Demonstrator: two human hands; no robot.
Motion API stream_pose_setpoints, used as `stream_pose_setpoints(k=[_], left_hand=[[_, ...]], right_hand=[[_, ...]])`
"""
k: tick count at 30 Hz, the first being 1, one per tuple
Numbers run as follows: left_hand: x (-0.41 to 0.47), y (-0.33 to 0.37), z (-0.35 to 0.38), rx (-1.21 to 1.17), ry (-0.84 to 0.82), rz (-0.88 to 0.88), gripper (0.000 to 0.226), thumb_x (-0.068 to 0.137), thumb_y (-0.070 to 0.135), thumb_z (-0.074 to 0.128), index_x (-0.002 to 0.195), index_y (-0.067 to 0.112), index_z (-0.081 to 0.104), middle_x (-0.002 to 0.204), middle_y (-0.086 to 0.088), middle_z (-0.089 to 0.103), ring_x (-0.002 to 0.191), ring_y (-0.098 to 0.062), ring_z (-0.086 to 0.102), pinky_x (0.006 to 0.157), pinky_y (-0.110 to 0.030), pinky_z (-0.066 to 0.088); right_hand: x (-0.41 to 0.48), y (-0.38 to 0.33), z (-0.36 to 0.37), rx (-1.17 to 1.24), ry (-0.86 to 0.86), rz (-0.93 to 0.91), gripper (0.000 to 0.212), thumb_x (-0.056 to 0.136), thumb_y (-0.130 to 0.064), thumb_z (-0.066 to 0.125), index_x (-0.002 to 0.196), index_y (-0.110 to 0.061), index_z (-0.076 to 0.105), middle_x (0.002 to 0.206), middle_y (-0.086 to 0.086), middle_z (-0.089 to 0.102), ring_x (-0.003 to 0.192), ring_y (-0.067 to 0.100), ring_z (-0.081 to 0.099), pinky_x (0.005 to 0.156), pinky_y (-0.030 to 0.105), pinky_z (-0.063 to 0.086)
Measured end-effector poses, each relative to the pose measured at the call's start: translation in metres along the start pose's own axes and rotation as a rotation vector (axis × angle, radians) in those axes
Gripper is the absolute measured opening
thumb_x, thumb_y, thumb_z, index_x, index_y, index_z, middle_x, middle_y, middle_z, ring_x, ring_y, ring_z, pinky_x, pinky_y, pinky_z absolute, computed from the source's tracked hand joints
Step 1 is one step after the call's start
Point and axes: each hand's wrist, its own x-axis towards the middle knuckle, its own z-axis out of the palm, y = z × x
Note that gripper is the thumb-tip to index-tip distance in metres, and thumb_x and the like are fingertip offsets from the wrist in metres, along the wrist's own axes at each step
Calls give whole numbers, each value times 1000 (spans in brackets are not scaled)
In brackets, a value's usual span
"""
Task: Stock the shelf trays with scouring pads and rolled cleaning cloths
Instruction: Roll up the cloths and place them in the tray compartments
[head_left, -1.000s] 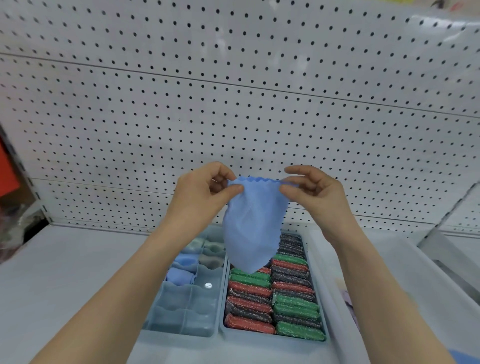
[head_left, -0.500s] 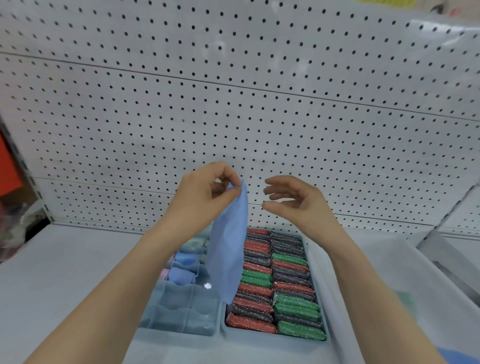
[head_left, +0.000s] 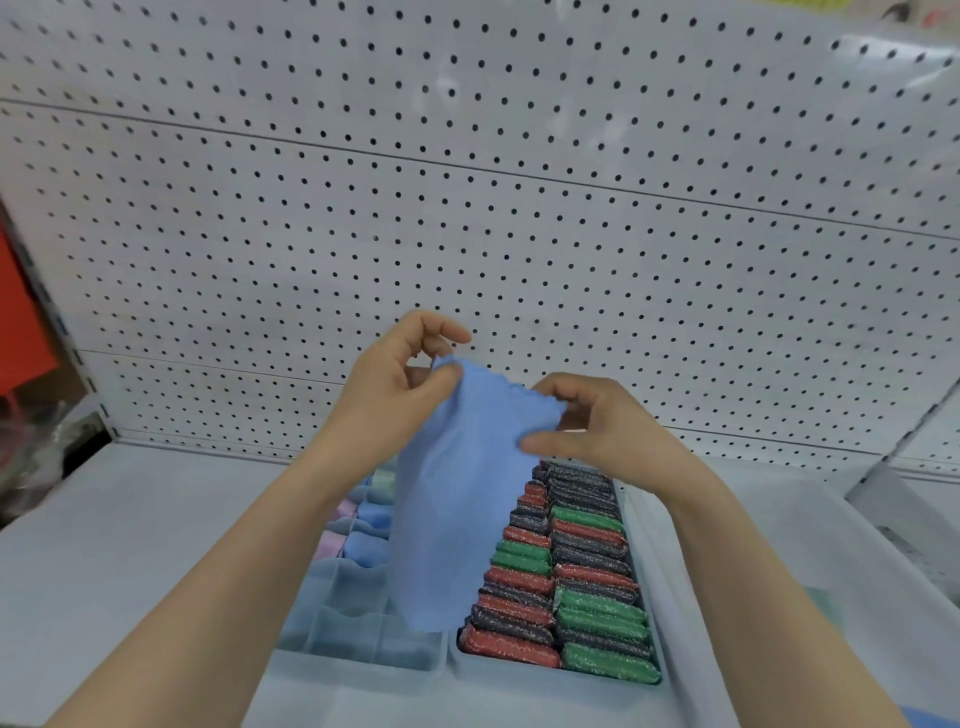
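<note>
Blue cloth (head_left: 457, 499), right hand (head_left: 597, 423) again pinching edge, left hand (head_left: 395, 395) holding

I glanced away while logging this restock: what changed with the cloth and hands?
The right hand, which let go half a second ago, came back and pinches the wavy edge of the blue cloth again. The left hand kept its pinch on the top corner. The scouring pads and divided tray stayed put.
</note>
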Motion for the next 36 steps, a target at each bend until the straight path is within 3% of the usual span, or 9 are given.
stream_pose_setpoints(k=[5,8,13,17,22,25,28,31,36], left_hand=[[2,-4,-1,62,55,-31,29,90,16,65,103,41,64,89,16,57,62,-7,55,59,-10,41],[4,-4,0,57,77,-67,20,88,17,69,95,36,69,95,3,69,71,-4,62,61,-6,41],[4,-2,6,101,176,-48,16,84,19,73,76,32,68,85,8,71,69,-3,64,61,-7,44],[3,2,3,-81,107,-42,17,88,18,69,75,28,65,75,5,67,63,-13,59,65,-24,49],[3,5,0,-253,-9,-10,16,96,7,54,93,16,67,85,12,72,79,-8,64,80,-20,53],[1,7,7,-263,-73,0,22,98,3,49,94,17,65,86,12,71,79,-6,63,77,-17,50],[-1,11,16,-251,-159,24,27,99,1,46,94,19,64,88,13,66,78,-4,57,73,-14,46],[0,15,24,-289,-218,22,29,98,-2,47,93,21,64,88,12,66,81,-8,57,73,-18,47],[1,15,32,-390,-246,-5,28,94,-3,54,105,22,62,99,5,66,87,-10,64,72,-21,51]], right_hand=[[-2,7,0,137,207,-2,6,84,-7,74,90,-6,72,84,6,73,75,16,65,75,28,53],[-2,6,-4,206,300,-27,9,85,-4,71,91,-10,73,80,6,73,71,16,64,74,32,55],[-2,2,-4,171,371,-57,9,87,-6,70,86,-14,73,78,9,71,69,15,61,72,34,53],[-10,-10,-18,311,271,-94,7,92,-8,64,87,-7,68,80,4,68,75,14,60,78,24,51],[-14,-25,-25,500,216,-188,7,84,-16,70,90,-13,68,62,-10,63,62,7,57,70,19,49],[-19,-28,-24,457,-20,-218,14,78,-32,79,89,-23,75,76,-2,69,73,13,60,75,24,49],[-18,-36,-18,314,-136,-209,14,83,-9,73,87,-21,77,83,-2,71,78,11,63,76,23,51],[-13,-44,-8,249,-47,-227,12,84,3,68,89,-7,73,77,-4,70,72,8,60,71,21,49],[-8,-44,2,214,215,-272,14,80,0,74,84,-13,72,79,0,71,74,17,60,70,42,51]])
